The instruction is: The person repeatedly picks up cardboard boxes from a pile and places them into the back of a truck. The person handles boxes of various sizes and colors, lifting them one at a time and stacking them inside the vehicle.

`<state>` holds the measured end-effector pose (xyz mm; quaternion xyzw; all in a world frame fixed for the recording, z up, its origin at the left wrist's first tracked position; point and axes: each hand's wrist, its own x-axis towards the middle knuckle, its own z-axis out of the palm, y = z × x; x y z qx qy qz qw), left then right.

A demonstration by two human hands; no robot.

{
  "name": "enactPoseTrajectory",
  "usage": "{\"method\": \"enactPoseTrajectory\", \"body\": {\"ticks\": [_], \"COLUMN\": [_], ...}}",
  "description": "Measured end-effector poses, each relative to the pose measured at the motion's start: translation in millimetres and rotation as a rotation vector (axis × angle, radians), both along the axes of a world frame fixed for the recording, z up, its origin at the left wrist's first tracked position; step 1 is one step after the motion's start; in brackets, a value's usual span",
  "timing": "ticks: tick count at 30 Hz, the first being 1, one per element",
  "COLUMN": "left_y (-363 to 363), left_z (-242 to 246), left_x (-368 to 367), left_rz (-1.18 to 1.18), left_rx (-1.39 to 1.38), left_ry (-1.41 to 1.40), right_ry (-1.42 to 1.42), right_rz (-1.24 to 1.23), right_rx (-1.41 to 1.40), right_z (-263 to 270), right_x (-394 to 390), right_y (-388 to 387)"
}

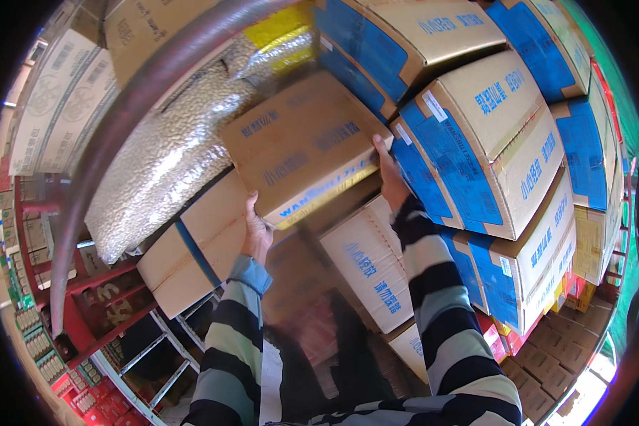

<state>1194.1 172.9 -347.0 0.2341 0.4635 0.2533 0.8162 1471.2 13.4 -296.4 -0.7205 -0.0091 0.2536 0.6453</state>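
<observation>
Both hands hold a brown cardboard carton [303, 141] with blue printing on its top and a yellow band along its near side. My left hand [257, 230] grips its near left corner, thumb on the upper edge. At the right end, my right hand [390, 169] has its thumb on the edge and its other fingers mostly hidden. Beyond the carton's left side lies a clear plastic sack [162, 165] of pale bean-like pieces. Close to my right hand stands a stacked carton with a blue panel [450, 160].
A curved metal bar [104, 130] crosses the upper left, above a red metal beam [104, 303]. A white metal ladder [165, 357] stands below. Cartons [373, 261] lie near my legs; more cartons [538, 255] rise at right. Small boxes [554, 346] sit lower right.
</observation>
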Motion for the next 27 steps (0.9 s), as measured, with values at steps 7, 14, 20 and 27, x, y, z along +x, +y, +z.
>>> {"method": "enactPoseTrajectory", "body": {"ticks": [7,14,20,27], "left_y": [-99,-211,-300,-417], "left_z": [94,156,193,202], "left_x": [-165,-303,-454,-654], "left_rz": [0.042,0.272,0.389,0.701], "left_rx": [-0.099,-0.336,-0.397,-0.480], "left_ry": [0.001,-0.208,0.043,0.123], "right_ry": [0.552,1.179,1.190,1.371], "right_rz": [0.559,0.719,0.967,1.137], "right_rx": [-0.306,0.196,-0.178,-0.365], "right_z": [33,73,88,98], "right_x": [-13,-179,-336,-544], "right_y": [-63,-12,-49,-70]}}
